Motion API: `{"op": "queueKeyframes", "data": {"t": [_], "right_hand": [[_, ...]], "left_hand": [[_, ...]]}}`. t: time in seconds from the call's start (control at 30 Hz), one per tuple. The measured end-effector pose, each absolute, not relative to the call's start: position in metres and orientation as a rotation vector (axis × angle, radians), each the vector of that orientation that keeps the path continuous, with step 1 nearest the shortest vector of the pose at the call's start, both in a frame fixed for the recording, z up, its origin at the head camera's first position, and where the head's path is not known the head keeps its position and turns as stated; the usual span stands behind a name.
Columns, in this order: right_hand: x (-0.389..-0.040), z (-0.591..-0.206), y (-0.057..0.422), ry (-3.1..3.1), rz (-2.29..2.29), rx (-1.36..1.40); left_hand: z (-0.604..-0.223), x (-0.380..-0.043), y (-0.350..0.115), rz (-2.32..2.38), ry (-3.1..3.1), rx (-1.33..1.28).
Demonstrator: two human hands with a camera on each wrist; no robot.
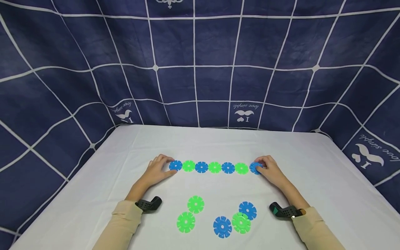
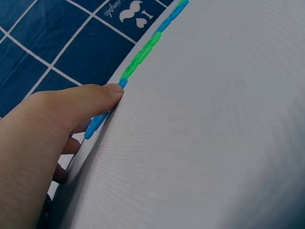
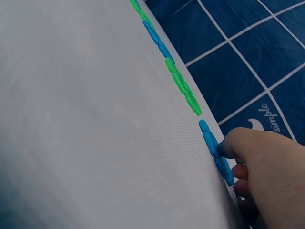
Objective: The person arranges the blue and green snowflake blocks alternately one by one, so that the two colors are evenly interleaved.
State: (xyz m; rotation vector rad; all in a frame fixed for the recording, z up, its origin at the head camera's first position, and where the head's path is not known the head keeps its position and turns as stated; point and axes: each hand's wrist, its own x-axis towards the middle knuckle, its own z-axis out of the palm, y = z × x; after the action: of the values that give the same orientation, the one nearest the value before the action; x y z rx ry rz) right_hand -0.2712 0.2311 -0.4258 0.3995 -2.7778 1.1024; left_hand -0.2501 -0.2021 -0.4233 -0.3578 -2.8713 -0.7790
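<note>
A straight row of flat, notched plastic discs, alternating blue and green, lies across the white table. My left hand is at the row's left end and pinches the end blue disc between thumb and fingers. The left wrist view shows my thumb against that disc's edge. My right hand pinches the blue disc at the right end. In the right wrist view that hand has its thumb on the disc, which stands slightly apart from the green one beside it.
Several loose discs lie near the table's front: two green on the left, and blue, green and blue overlapping on the right. A dark blue checked cloth hangs behind the table.
</note>
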Motion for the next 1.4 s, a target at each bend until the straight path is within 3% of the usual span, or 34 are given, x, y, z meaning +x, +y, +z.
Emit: {"op": "queueKeyframes", "data": {"t": [1.4], "right_hand": [[-0.2668,-0.4271,0.2288,-2.859,0.921,0.479]], "left_hand": [[-0.4227,-0.2501,-0.2004,-0.770,-2.871,-0.350]]}}
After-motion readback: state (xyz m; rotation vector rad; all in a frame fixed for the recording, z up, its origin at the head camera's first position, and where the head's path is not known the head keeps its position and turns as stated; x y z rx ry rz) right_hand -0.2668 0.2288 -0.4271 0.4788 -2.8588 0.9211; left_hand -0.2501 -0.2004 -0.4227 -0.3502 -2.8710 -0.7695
